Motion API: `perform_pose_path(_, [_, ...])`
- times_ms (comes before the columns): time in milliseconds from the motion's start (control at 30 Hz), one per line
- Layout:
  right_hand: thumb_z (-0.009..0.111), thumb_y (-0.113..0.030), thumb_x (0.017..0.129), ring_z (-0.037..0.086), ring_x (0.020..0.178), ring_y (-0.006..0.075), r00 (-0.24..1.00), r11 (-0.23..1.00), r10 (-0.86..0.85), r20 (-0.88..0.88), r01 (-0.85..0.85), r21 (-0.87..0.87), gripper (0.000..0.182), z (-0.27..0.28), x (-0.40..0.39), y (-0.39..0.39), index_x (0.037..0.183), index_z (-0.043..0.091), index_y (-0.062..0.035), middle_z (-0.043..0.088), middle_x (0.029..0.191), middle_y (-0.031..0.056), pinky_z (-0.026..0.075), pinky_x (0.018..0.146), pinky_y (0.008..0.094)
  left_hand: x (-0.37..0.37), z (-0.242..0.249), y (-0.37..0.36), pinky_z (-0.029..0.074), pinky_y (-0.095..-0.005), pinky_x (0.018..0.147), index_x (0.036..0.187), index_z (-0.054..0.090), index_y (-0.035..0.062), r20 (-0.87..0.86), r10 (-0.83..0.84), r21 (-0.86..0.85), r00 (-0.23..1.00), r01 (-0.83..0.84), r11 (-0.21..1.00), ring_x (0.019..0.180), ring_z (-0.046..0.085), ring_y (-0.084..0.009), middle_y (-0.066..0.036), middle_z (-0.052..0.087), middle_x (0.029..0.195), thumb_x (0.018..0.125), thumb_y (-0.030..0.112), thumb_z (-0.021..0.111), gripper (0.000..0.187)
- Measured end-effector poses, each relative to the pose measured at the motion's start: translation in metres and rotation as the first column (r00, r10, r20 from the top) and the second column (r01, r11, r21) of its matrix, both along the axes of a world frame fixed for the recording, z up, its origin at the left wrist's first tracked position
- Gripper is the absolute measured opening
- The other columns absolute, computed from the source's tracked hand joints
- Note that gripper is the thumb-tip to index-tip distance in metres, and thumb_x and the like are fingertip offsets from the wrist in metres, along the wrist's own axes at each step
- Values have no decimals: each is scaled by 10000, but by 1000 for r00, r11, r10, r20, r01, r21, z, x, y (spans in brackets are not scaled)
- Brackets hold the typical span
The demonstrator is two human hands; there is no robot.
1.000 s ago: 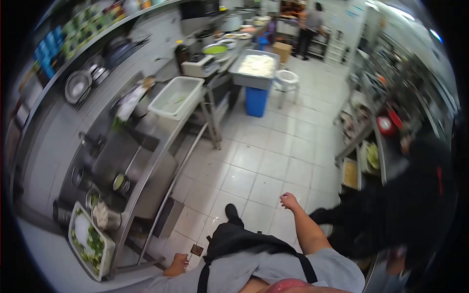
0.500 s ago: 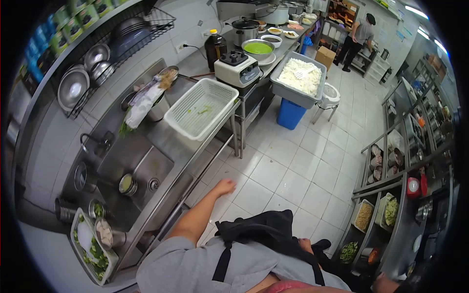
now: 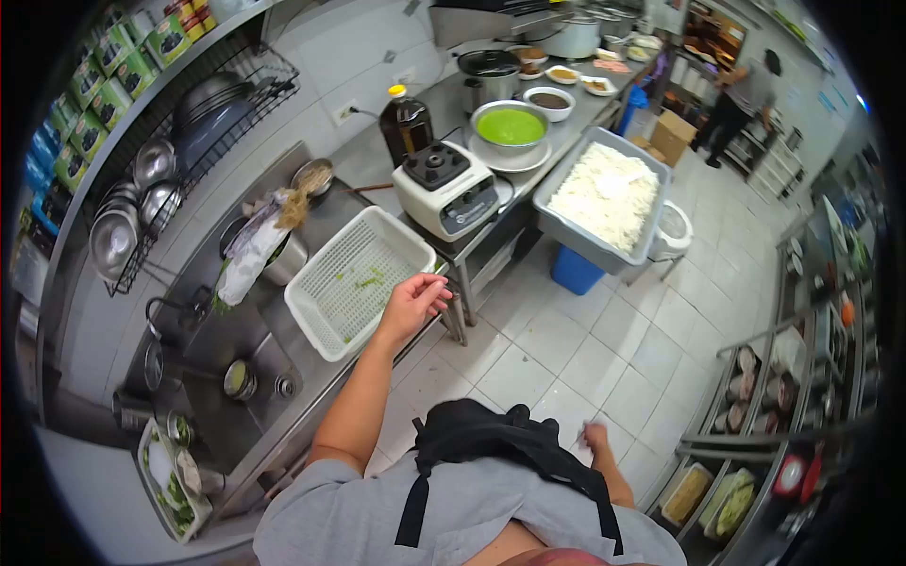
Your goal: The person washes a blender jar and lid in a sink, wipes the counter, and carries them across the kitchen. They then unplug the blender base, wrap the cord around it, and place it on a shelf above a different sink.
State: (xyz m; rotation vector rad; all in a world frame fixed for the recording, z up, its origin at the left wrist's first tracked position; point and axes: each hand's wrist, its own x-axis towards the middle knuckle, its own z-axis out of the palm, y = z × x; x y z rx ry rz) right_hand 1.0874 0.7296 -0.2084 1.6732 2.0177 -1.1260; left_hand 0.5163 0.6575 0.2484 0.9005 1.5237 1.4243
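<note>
My left hand [image 3: 418,304] is raised in front of the near right corner of a white perforated basket [image 3: 316,316]. Its fingers are curled together, and whatever they may hold is too small or hidden to make out. Green scraps lie in the basket, which rests on the steel counter beside the sink. Low at my right side, over the tiled floor, my right hand [image 3: 593,436] is smeared by motion. Beyond the basket stands a white blender base [image 3: 451,193] without a jar. A black apron [image 3: 500,443] hangs at my front.
A grey tub of white shredded food [image 3: 604,198] sits over a blue bin [image 3: 576,271] ahead. The steel sink [image 3: 269,363] is at left; shelving with food containers [image 3: 687,492] lines the right. A person [image 3: 741,104] stands at the far end.
My left hand has risen from over the floor to the basket's corner. My right hand has swung out forward from beside my body. The view has shifted, with the tub appearing nearer.
</note>
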Motion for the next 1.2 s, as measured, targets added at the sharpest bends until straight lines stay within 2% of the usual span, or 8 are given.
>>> perform_pose_path(67, [447, -232, 907, 615, 559, 242, 946, 951, 113, -304, -14, 309, 327, 1, -50, 114, 744, 645, -30, 611, 659, 143, 522, 516, 387, -6, 0, -8, 482, -232, 624, 1104, 624, 28, 11, 97, -42, 995, -97, 994, 731, 620, -104, -69, 685, 934, 975, 191, 542, 223])
perform_pose_path(133, [492, -195, 936, 631, 624, 203, 728, 898, -421, -541, 417, -138, 182, 137, -157, 189, 967, 596, -49, 645, 822, 117, 518, 497, 328, -10, -3, -14, 480, -233, 623, 1103, 625, 33, 0, 135, -98, 991, -134, 986, 729, 617, -103, -65, 684, 929, 973, 199, 548, 224])
perform_pose_path(400, [544, -282, 969, 640, 736, 143, 591, 996, -78, -803, 88, -31, 291, 370, -416, 360, 1159, 574, -63, 674, 962, 86, 514, 609, 269, -64, -18, -9, 490, -245, 681, 1115, 612, 19, -91, 39, -103, 995, -49, 994, 785, 584, -88, -35, 654, 928, 946, 157, 596, 219])
perform_pose_path(767, [497, -165, 995, 635, 831, 154, 258, 922, 246, -934, -359, 144, 266, 535, -624, 460, 1193, 547, 5, 660, 1025, 125, 522, 735, 270, -66, 5, -47, 450, -317, 551, 754, 657, 5, -410, 359, -385, 839, -516, 765, 551, 548, -189, -107, 627, 635, 837, 310, 706, 320])
perform_pose_path(900, [488, -149, 989, 629, 826, 162, 116, 680, 365, -924, -711, 180, 246, 561, -716, 452, 1146, 581, 16, 666, 1000, 123, 512, 753, 284, -22, -31, -51, 429, -282, 527, 732, 640, 0, -371, 568, -587, 735, -659, 470, 558, 532, -111, -71, 606, 619, 873, 295, 683, 329])
perform_pose_path(967, [557, -143, 950, 626, 832, 169, -90, 330, 592, -801, -880, 343, 233, 578, -755, 401, 1104, 610, 24, 669, 992, 104, 504, 766, 291, 12, -63, -48, 422, -274, 511, 765, 638, 1, -422, 636, -597, 646, -726, 341, 558, 534, -106, -66, 617, 650, 896, 300, 654, 327])
perform_pose_path(1067, [639, -127, 888, 628, 847, 174, -341, -123, 682, -647, -925, 359, 221, 585, -792, 309, 1074, 644, -8, 671, 995, 107, 501, 787, 289, 66, -85, -34, 450, -250, 512, 877, 647, 13, 179, 963, -555, 204, -787, 270, 576, 582, -126, -53, 638, 674, 924, 321, 603, 315])
perform_pose_path(1200, [689, -149, 818, 610, 983, 298, -788, -683, 536, -304, -616, 393, 321, 570, -805, 211, 1125, 652, -67, 652, 1034, 174, 491, 871, 362, 208, -197, -37, 484, -267, 542, 883, 654, 14, -215, 976, -686, -38, -706, -178, 615, 627, -150, -70, 651, 688, 892, 321, 629, 308])
